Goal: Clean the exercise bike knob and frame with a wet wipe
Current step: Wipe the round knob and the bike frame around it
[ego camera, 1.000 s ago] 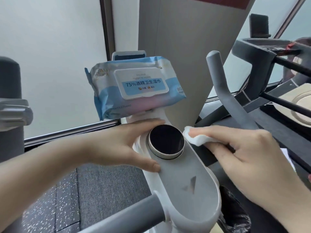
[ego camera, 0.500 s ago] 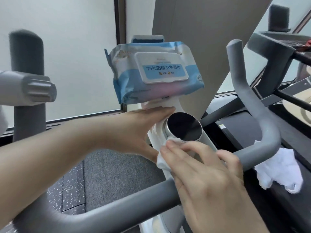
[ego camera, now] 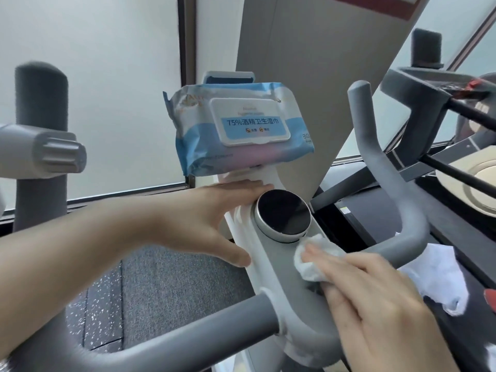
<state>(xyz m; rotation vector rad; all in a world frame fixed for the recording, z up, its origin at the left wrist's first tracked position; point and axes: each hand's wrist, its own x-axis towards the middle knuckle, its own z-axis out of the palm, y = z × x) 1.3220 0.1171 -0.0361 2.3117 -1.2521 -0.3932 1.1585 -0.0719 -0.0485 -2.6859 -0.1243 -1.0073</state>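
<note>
The right hand (ego camera: pixel 375 304) presses the wet wipe (ego camera: pixel 314 261) flat-fingered onto the frame (ego camera: pixel 279 267) at the knob's (ego camera: pixel 283 214) five o'clock, having slid from seven o'clock. The left hand (ego camera: pixel 204 218), fingers spread, still braces the frame at nine o'clock.

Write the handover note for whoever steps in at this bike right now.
Left hand: open, braced flat against the white frame beside the knob.
Right hand: pressing the wet wipe on the frame's grey top just below the knob.
Wipe pack: lid closed, resting on the holder above the knob.
Done: cannot tell what is already wiped.
Left: finish the knob's face and rim, then the rest of the frame.
</note>
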